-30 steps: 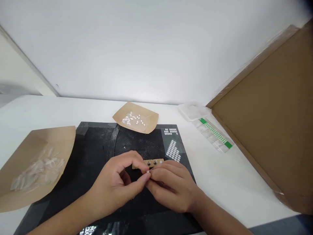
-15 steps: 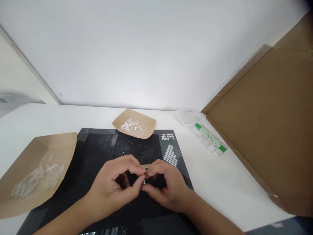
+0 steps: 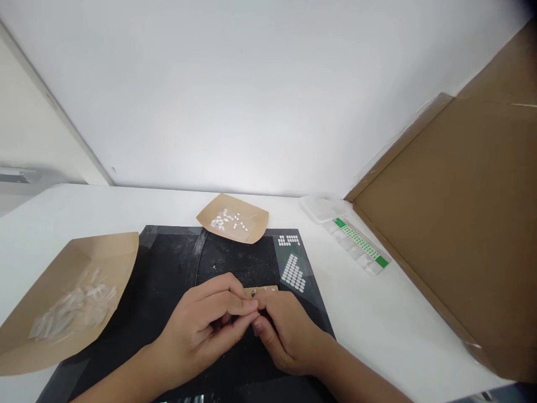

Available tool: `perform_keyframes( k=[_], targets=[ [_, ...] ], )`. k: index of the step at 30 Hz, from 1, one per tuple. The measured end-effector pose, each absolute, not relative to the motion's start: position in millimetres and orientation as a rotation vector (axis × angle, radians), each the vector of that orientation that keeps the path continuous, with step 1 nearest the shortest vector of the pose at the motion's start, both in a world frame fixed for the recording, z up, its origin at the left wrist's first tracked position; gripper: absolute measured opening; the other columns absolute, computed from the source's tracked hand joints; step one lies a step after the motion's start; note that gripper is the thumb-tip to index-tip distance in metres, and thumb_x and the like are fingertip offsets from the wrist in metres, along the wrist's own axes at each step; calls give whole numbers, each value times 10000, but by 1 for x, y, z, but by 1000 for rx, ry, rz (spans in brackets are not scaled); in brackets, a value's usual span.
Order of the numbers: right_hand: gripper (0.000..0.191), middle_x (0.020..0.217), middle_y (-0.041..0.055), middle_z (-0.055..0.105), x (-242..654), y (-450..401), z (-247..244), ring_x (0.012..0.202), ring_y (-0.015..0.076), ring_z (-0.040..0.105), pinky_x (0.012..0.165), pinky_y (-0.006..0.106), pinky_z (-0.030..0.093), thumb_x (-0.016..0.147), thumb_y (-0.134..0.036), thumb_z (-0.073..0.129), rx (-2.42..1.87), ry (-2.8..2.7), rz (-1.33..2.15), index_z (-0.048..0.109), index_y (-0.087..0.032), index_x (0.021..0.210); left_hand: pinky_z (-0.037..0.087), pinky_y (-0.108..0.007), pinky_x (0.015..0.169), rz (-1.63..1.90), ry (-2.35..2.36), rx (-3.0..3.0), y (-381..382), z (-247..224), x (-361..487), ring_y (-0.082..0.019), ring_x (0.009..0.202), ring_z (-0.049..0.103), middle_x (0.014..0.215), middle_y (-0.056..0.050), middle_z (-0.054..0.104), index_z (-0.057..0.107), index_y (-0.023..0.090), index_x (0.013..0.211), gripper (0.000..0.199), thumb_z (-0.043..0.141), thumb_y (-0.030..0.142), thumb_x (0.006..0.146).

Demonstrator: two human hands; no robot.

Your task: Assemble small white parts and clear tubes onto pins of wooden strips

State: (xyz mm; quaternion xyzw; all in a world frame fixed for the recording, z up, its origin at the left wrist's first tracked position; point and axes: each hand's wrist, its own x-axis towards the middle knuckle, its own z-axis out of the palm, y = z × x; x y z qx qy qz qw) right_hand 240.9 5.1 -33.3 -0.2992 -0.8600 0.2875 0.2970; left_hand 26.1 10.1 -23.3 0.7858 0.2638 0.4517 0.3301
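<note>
Tan strip with small metallic and white bits (image 3: 266,289): on the black board (image 3: 168,263), just beyond the fingertips, partly hidden by them.
Left hand (image 3: 210,322): palm inward, wrist low, fingers curled, thumb and index pressed together at the tips; anything between them is too small to tell.
Right hand (image 3: 289,330): knuckles up, index and thumb bent in to meet the left fingertips; can't tell if they grip anything.
Forearms: come in from the bottom edge, angled inward.
Board, far right corner: white oval stickers (image 3: 293,274) on a clear sheet.
Trays: small brown paper tray (image 3: 262,219) with white bits, at the board's far edge; large brown paper tray (image 3: 88,252) with clear plastic pieces, left.
Right side: green-labelled clear bag (image 3: 361,240) on the white counter (image 3: 377,319), near the open cardboard box (image 3: 453,212).
</note>
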Motion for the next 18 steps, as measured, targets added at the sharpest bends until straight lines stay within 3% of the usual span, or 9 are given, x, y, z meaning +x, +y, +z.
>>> perform_keyframes(
  k=[9, 15, 18],
  targets=[
    [73, 812, -6, 537, 242, 5, -37, 713, 172, 511, 651, 296, 356, 1029, -189, 429, -814, -2187, 476, 466, -238, 989, 499, -217, 617, 1188, 772, 2011, 13, -26, 28, -114, 684, 606, 815, -28, 651, 726, 190, 980, 110, 656, 106, 967],
    [86, 838, 2, 532, 242, 9, -37, 740, 167, 512, 655, 288, 375, 1002, -153, 453, -794, -2160, 546, 470, -236, 986, 507, -213, 600, 1145, 799, 1932, 12, -29, 28, -98, 657, 614, 891, -29, 669, 741, 214, 1033, 130, 666, 130, 966],
    [83, 833, -1, 515, 242, 8, -37, 731, 161, 504, 649, 285, 374, 991, -154, 466, -794, -2131, 561, 463, -235, 971, 505, -211, 619, 1163, 811, 1913, 13, -29, 30, -105, 665, 614, 774, 0, 620, 739, 199, 953, 82, 684, 138, 953]
  ],
)
